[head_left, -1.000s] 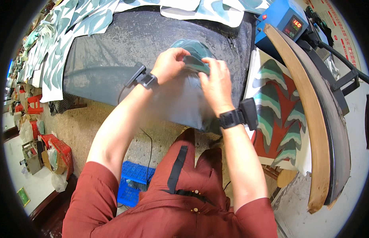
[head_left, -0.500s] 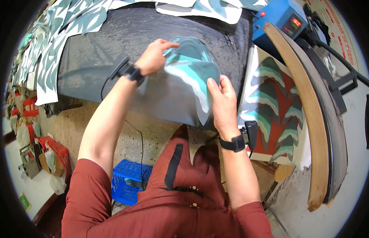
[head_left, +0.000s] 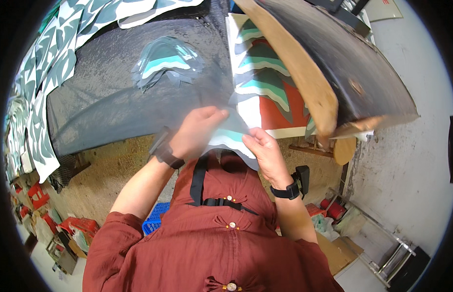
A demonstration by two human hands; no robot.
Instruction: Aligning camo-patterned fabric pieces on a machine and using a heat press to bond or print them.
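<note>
We have the grey sheet pinched at its near edge in both grips, left hand and right hand, at the table edge beside the raised press lid. We should lift evenly, so the patterned piece lying on it stays flat.

The left hand covers part of the wavy teal-and-white fabric piece, whose lower edge vanishes behind the right hand. At one o'clock, the raised press lid hides the patterned sheet beneath and runs off frame.
</note>
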